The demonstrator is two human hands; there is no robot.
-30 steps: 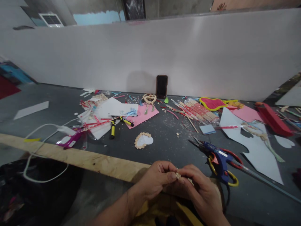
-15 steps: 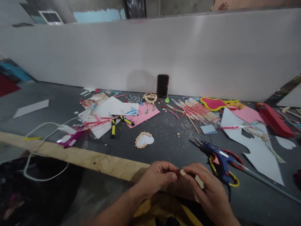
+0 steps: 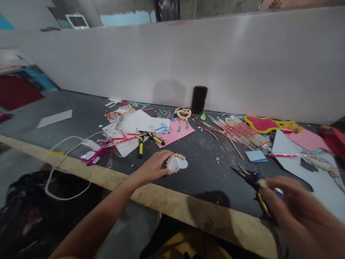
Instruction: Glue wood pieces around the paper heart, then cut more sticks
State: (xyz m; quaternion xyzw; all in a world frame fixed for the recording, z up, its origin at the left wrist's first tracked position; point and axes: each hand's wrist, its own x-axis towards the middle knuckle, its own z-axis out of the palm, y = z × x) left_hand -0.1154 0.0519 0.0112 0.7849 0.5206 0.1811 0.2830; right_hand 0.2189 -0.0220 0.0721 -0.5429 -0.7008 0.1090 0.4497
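A white paper heart (image 3: 182, 164), its left part rimmed with small pale wooden beads, lies on the dark table. My left hand (image 3: 153, 165) is at its left side, with fingers and thumb on the beaded rim. At the right, my right hand (image 3: 299, 212) is blurred and pinches a small pale bead piece (image 3: 262, 182) at its fingertips. Beneath that hand are blue-handled pliers (image 3: 254, 175) and yellow-handled scissors (image 3: 263, 205), both partly hidden. A few loose beads (image 3: 217, 159) rest between the hands.
Behind the heart are yellow-black pliers (image 3: 140, 146), pink paper (image 3: 175, 132) and a beaded ornament (image 3: 183, 113). A phone (image 3: 199, 100) leans on the white partition. At the left lies a purple glue gun (image 3: 94, 155) with a white cable; packaged sticks (image 3: 242, 131) lie at the right.
My hands have parted from close together at the table edge. The left has reached forward to the paper heart; the right has swung right over the scissors, carrying the bead piece. The view has shifted.
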